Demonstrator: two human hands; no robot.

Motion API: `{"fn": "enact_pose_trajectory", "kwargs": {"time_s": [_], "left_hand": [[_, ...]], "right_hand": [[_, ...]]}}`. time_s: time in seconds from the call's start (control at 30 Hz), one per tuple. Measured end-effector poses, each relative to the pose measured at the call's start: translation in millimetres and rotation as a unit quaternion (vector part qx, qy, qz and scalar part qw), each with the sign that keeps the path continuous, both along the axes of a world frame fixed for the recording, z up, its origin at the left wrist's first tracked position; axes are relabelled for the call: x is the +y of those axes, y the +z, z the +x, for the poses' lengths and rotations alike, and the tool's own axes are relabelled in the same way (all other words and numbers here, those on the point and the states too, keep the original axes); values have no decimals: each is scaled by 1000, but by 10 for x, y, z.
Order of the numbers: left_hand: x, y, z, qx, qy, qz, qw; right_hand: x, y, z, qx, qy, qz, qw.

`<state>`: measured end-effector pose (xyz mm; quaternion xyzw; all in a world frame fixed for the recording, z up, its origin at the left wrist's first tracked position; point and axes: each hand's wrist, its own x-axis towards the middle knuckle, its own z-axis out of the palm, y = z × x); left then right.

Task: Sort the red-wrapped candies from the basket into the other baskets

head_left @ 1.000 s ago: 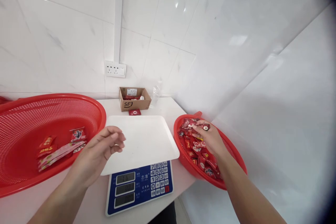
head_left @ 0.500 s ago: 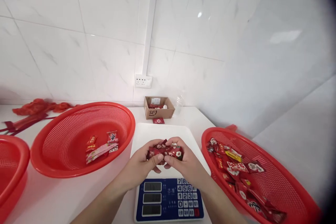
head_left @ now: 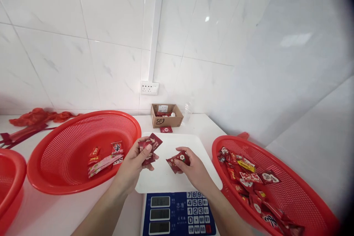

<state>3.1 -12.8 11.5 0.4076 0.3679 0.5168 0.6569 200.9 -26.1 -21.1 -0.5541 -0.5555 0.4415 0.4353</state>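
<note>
White table (head_left: 207, 125) against veined wall tiles (head_left: 116, 59)

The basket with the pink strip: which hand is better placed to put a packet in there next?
Probably the left hand: it holds dark red packets near the red basket. The right hand pinches another packet farther off, over the white tray.

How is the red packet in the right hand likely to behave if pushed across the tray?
The red packet is probably light: it is small enough for the right hand to pinch. Its creased wrapper will likely flex. Its flattish shape suggests it would slide over the white tray rather than roll.
</note>
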Motion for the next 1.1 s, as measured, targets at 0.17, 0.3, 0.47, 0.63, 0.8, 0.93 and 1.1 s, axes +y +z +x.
{"fn": "enact_pose_trajectory", "kwargs": {"time_s": [0.17, 0.3, 0.47, 0.63, 0.8, 0.93, 1.1], "left_hand": [[12, -19, -5, 24, -9, 13, 1000], [-2, -62, -4, 114, -61, 76, 989], [-92, -52, 38, 230, -215, 117, 942], [-70, -66, 45, 267, -188, 121, 937], [26, -120, -23, 221, -106, 121, 962], [45, -118, -46, 187, -82, 110, 973], [49, -76, -43, 196, -77, 94, 973]], "right_hand": [[43, -30, 48, -134, -48, 66, 988], [-79, 79, 14, -145, -32, 72, 986], [-233, 187, -117, -23, 83, 66, 994], [-173, 105, -44, -75, -44, 81, 993], [-55, -46, 215, -96, -154, 74, 981], [-21, -129, 331, -118, -166, 58, 977], [-24, -117, 289, -255, -128, 114, 952]]}}
